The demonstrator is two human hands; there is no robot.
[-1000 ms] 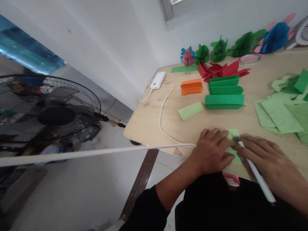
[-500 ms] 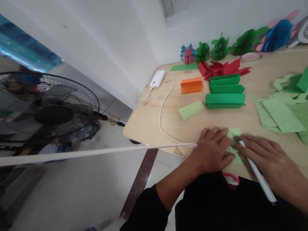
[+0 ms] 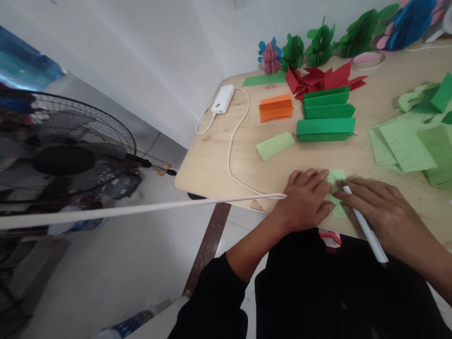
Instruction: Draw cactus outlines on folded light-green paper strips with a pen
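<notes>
At the table's near edge lies a small light green paper piece (image 3: 339, 212) with a dark pen line on it. My left hand (image 3: 305, 200) rests on its left side, fingers side by side and slightly bent, pressing it down. My right hand (image 3: 384, 209) is closed around a white pen (image 3: 367, 230), whose dark tip meets the upper part of the paper. The pen's rear end slants toward me past the table edge. Both hands cover parts of the paper.
On the wooden table (image 3: 208, 165) are a folded light green strip (image 3: 275, 146), orange folded paper (image 3: 276, 108), green folded papers (image 3: 326, 128), red paper pieces (image 3: 318, 81) and light green sheets (image 3: 406, 143). A white cable (image 3: 231, 146) runs from a power bank (image 3: 223, 99). A fan (image 3: 67, 155) stands left.
The camera view has tilted down, so the table and hands sit higher in the picture. Both hands stay at the paper, and the pen remains in my right hand.
</notes>
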